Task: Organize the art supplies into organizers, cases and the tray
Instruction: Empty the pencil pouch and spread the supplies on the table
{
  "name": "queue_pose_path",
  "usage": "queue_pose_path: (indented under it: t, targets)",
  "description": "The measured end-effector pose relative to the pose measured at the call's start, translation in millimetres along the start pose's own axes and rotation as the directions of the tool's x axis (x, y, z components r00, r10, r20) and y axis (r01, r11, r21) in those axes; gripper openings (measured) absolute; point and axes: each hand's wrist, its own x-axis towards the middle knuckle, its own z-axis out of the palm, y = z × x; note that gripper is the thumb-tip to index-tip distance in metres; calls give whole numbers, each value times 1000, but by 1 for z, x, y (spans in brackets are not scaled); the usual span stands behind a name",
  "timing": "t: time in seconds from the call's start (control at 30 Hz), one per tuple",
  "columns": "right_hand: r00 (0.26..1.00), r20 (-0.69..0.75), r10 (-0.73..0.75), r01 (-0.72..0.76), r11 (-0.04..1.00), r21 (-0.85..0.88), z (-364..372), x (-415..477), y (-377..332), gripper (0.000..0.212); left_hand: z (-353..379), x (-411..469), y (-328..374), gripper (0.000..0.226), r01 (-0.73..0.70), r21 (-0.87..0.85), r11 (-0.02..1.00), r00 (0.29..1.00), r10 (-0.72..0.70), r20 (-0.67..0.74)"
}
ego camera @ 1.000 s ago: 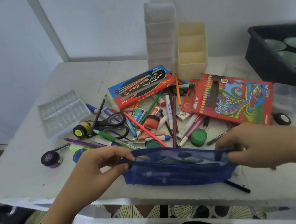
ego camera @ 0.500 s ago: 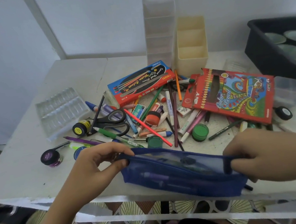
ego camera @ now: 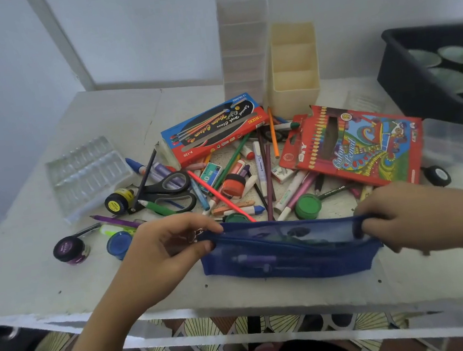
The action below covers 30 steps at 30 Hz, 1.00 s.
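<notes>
A blue mesh pencil case (ego camera: 291, 258) lies near the table's front edge, with pens showing through its side. My left hand (ego camera: 166, 251) pinches the zipper pull at its left end. My right hand (ego camera: 406, 217) grips its right end. Behind the case sits a jumble of pens, pencils and markers (ego camera: 254, 178), with black scissors (ego camera: 170, 192), a watercolor box (ego camera: 212, 130) and a red color pencil box (ego camera: 355, 144). A clear tall organizer (ego camera: 245, 44) and a cream organizer (ego camera: 292, 67) stand at the back.
A clear plastic tray (ego camera: 86, 174) lies at the left. Small paint pots sit around it: yellow (ego camera: 117, 202), purple (ego camera: 68, 250), blue (ego camera: 119, 243) and green (ego camera: 307, 206). A black bin (ego camera: 406, 78) with round discs stands at the far right, above a clear lid (ego camera: 462, 145).
The case's right end dropped toward the table edge half a second ago and is level again now. Both hands keep their hold on its ends.
</notes>
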Motion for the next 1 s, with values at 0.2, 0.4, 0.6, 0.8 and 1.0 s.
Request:
queue_pose_path:
  t: [0.2,0.4,0.6,0.8,1.0]
  targets:
    - [995,-61,-79,76,996,-53,-11,6,6,19,1,-4,-3,31,154,-247,957,986,-165,-22]
    - [924,-242,-295,274,955,-118,-15,1,-31,44,4,-11,-5,29,147,-310,939,984,-171,-53]
    - [710,-455,-537,566,820,-84,-4,6,-82,24,4,-15,-3,24,95,-251,963,990,-119,-80]
    - [630,-555,-543,646,763,-14,-11,22,-90,21,-2,-21,-5,21,18,-243,970,1000,-18,1]
    - [596,-406,-693,770,637,45,0,20,-109,19,-3,-22,-3,32,62,-246,967,998,-55,38]
